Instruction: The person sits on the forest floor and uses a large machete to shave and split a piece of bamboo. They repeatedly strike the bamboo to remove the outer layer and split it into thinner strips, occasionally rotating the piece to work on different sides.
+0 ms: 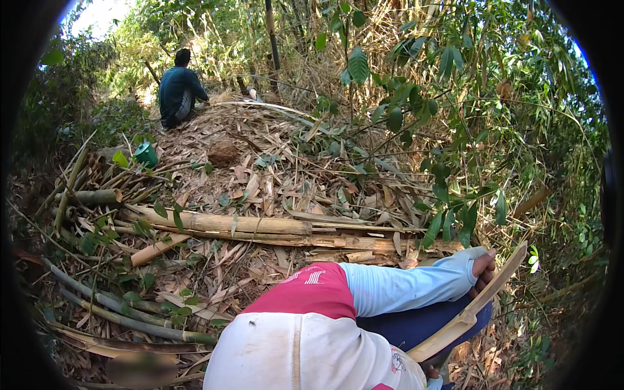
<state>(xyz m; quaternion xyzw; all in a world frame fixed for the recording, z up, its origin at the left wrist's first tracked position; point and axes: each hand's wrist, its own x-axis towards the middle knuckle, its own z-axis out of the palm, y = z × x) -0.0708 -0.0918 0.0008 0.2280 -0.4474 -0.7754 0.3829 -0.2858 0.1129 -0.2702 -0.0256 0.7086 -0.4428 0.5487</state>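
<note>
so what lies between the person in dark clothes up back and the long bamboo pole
Dry fallen leaves and a rounded brown clump lie between that person and the long bamboo pole, as the head view shows.

One held bamboo strip (467, 318), one bucket (146, 155)

daylight is bright, the upper-left sky (97, 18) washed out, the fisheye edges black, a lower-left patch (141, 370) blurred.
</note>
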